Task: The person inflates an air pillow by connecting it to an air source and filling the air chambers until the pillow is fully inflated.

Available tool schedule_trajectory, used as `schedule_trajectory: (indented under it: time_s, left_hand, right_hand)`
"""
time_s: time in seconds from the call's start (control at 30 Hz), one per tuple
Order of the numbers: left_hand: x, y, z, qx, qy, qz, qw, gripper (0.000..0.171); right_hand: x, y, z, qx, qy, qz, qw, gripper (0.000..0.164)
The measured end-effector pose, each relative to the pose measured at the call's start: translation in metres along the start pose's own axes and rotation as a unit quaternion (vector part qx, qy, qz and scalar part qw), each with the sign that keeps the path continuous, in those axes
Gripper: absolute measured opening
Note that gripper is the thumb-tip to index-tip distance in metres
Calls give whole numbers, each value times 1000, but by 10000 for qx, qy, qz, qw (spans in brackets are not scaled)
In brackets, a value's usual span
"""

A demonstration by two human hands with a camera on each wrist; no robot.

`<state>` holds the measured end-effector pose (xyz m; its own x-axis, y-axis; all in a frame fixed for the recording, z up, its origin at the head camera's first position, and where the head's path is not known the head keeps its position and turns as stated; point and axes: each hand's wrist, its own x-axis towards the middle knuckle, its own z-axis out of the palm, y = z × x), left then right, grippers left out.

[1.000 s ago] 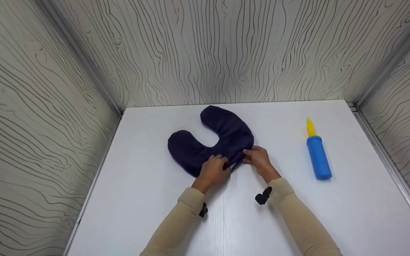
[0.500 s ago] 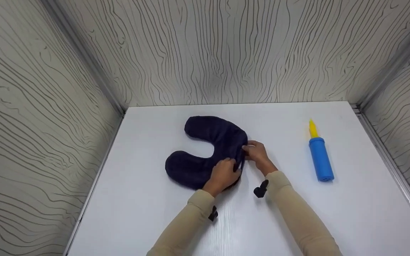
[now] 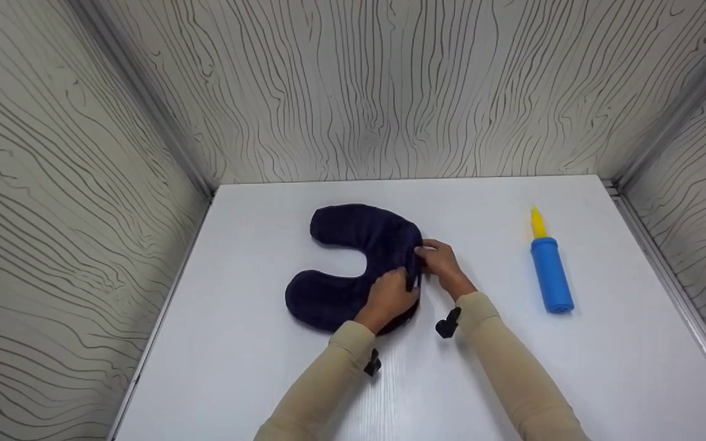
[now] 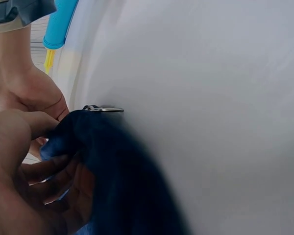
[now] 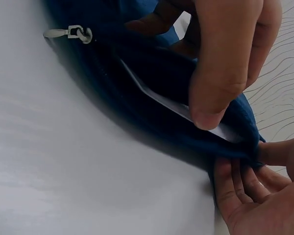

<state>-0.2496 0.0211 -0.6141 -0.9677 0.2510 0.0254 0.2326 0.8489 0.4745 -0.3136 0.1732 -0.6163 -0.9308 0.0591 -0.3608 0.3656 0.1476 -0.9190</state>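
Observation:
A dark navy U-shaped neck pillow (image 3: 334, 300) lies flat on the white table, its two arms toward the left. Along its curved right side a zipper gapes, and something white (image 5: 174, 105) shows inside the slit. The metal zipper pull (image 5: 68, 33) hangs at one end of the slit; the left wrist view also shows it. With fingers and thumb bent over one edge of the opening, my left hand (image 3: 390, 297) holds the fabric. My right hand (image 3: 442, 260) pinches the pillow's edge at the slit's far end.
A blue hand pump (image 3: 552, 275) with a yellow nozzle lies on the right of the white table (image 3: 236, 355). Wood-grain panels (image 3: 365, 92) wall the table at the back and both sides.
The pillow has turned counterclockwise, so its arms now face left, and has come slightly nearer. My left hand has moved right along its edge; the right hand has shifted slightly up, still at the edge.

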Motion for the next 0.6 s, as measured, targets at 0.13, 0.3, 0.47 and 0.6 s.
schedule_trajectory:
  time_s: [0.13, 0.3, 0.47, 0.6]
  left_hand:
    - [3, 4, 0, -186, 9, -284, 9994, 54]
    - [7, 7, -1, -507, 10, -423, 9978, 69]
    - [18, 4, 8, -811, 208, -416, 9956, 75]
    - [31, -6, 22, -987, 259, -468, 9937, 70]
  right_hand:
    - [0, 2, 0, 31, 22, 50, 10000, 45]
    - [-1, 3, -3, 243, 42, 141, 9996, 45]
    - [-3, 2, -8, 525, -209, 139, 9983, 47]
    - [-5, 3, -10, 643, -480, 84, 9967, 48]
